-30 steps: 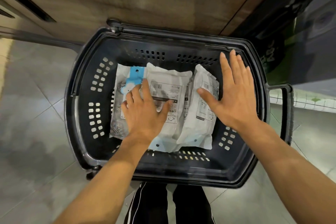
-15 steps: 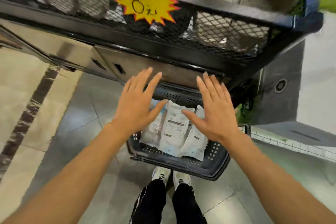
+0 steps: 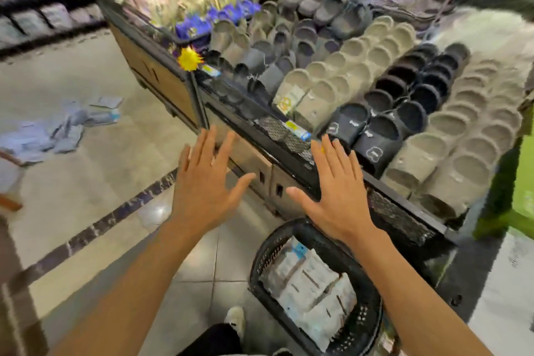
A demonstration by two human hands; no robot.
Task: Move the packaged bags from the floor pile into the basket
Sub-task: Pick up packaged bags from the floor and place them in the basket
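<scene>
Packaged bags in the basket: we count roughly three or four white packs lying flat, overlapping, inside the black basket on the floor at lower right, just beside our feet. Blur makes an exact count impossible. The floor pile sits far left on the tiles, well apart from the basket: a loose scatter of pale blue-white packs, several of them, number unclear.

Our left hand is wide, fingers spread and straight, holding nothing, raised in the air over the tiles. Our right hand is the same: flat, spread, empty, above the basket's far rim. Neither touches anything.

Behind the hands, a display bin of slippers with a mesh front, a yellow star tag at its corner. A dark stripe in the floor runs diagonally between us and the pile.

Our judgement: task partly done. Some bags are in and a good share is left on the floor. Next we'd likely head left to the pile for another load.
</scene>
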